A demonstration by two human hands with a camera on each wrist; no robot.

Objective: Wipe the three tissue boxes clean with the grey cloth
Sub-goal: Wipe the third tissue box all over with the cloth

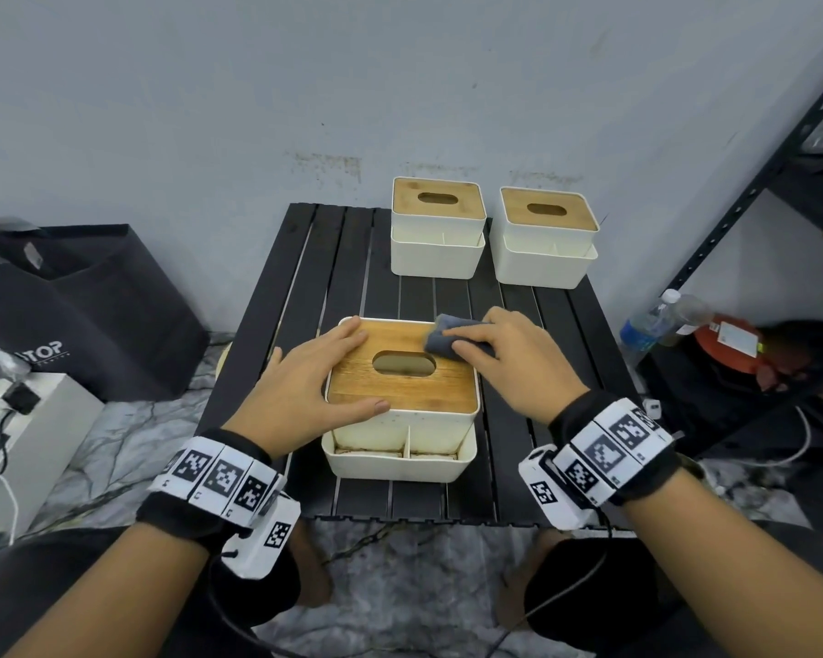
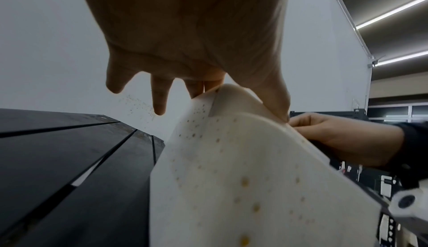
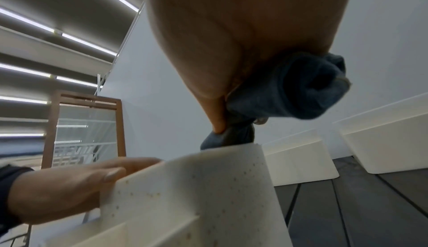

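Black slatted surface (image 1: 276, 334), slats running front to back with gaps between them.

Near tissue box (image 1: 402, 420) sits close to the front edge, centre; cream body, wooden lid, speckled with small brown spots on its side walls. Risk: a hard push toward the person could slide it off the front edge.

Two more tissue boxes (image 1: 438, 230) (image 1: 545, 239) stand side by side at the back right corner, well apart from the hands.

Left hand (image 1: 305, 387) lies spread flat over the lid's left part, thumb along the front rim. It only presses, so a sideways stroke may shift the box.

Right hand (image 1: 509, 358) pinches the bunched grey cloth (image 1: 440, 334) on the lid's back right corner. Bunched small, it may skip spots.
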